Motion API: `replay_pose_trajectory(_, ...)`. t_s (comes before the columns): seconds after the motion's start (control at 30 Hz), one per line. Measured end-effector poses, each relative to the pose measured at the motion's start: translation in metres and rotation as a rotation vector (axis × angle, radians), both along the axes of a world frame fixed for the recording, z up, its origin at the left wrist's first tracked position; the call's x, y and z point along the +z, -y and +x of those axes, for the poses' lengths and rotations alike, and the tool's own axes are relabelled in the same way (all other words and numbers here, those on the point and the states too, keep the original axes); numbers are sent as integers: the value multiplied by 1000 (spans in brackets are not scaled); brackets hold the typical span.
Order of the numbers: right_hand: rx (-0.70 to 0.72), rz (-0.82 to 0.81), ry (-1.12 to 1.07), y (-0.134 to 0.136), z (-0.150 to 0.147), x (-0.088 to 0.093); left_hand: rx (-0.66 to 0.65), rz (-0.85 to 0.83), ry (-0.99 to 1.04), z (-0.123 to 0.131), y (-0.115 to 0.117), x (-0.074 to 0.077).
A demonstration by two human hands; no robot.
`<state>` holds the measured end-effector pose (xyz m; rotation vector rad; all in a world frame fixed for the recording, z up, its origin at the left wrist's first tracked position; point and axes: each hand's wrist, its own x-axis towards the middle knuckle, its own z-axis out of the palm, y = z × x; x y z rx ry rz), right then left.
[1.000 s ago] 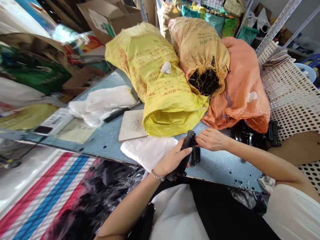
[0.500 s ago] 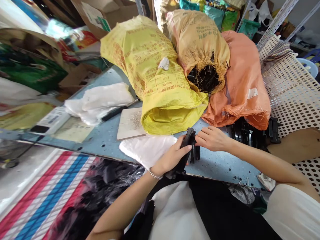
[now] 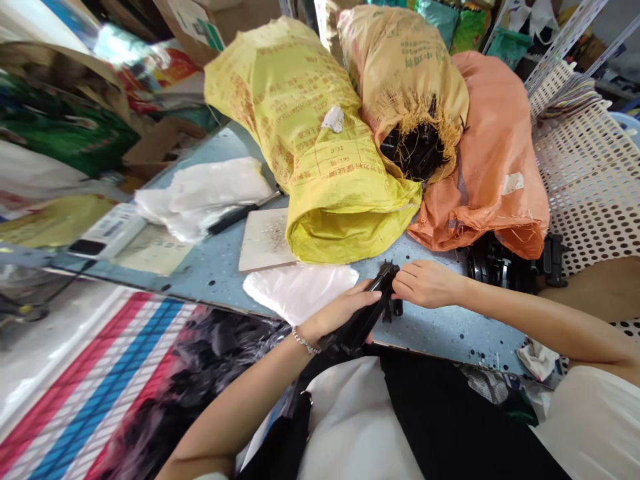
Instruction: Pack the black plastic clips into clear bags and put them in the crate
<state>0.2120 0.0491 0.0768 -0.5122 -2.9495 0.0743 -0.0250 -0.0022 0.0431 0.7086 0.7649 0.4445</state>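
Left hand (image 3: pixel 341 312) has its fingers wrapped round the black part (image 3: pixel 361 321), long axis slanting away rightward to the right hand (image 3: pixel 426 284), can't tell if that's gripping tbh.

Striped sheeting (image 3: pixel 113 373) at left, perforated panel (image 3: pixel 586 180) at right

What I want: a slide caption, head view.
Left hand grips a black part, right hand at its end; sacks beyond.

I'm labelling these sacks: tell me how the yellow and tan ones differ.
The yellow woven sack has a gaping mouth; the tan woven sack has a smaller, frayed one. Black parts show inside the tan sack, none in the yellow sack's mouth. The yellow sack's mouth lies nearer the camera than the tan sack's. Both bear printing.
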Motion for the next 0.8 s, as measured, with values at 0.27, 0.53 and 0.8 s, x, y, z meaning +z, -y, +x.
replay_pose_trajectory(0.27, -619, -926, -501, 11, -27, -31, 529, 576, -474, 35, 17, -5)
replay_pose_trajectory(0.53, -486, -530, -422, 1, -17, -16, 330, 409, -276, 15, 7, -3)
replay_pose_trajectory(0.8, -560, -777, -336, 2, -28, -28, 326, 529, -430, 17, 9, -2)
